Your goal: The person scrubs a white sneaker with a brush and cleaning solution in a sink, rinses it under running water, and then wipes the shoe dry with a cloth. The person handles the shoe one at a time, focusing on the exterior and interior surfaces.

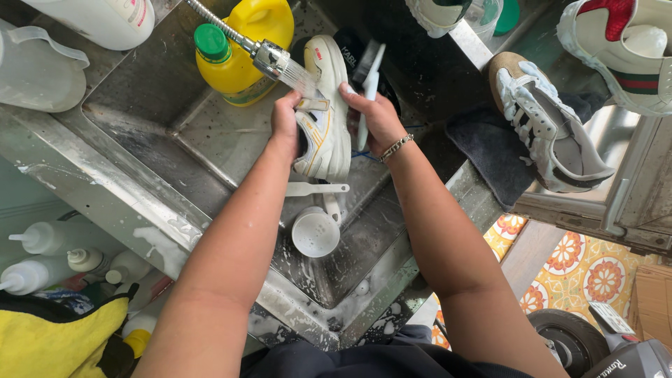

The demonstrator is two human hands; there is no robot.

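Observation:
Over the steel sink (147, 105) my left hand (285, 122) grips the side of a white sneaker (329, 105) with yellow trim. Water sprays onto the shoe from a metal hose nozzle (268, 57) just above it. My right hand (378, 115) holds a white-handled brush (369, 84) against the shoe's other side; a chain bracelet (395, 148) is on that wrist. Below the shoe, a white cup (315, 233) and a white tool handle (315, 188) lie in the soapy basin.
A yellow bottle with a green cap (234, 52) stands in the sink's back corner. White jugs (42, 70) and squeeze bottles (42, 238) sit at left. A brown-soled white sneaker (553, 129) lies on a dark cloth (490, 150) at right, another shoe (623, 49) beyond.

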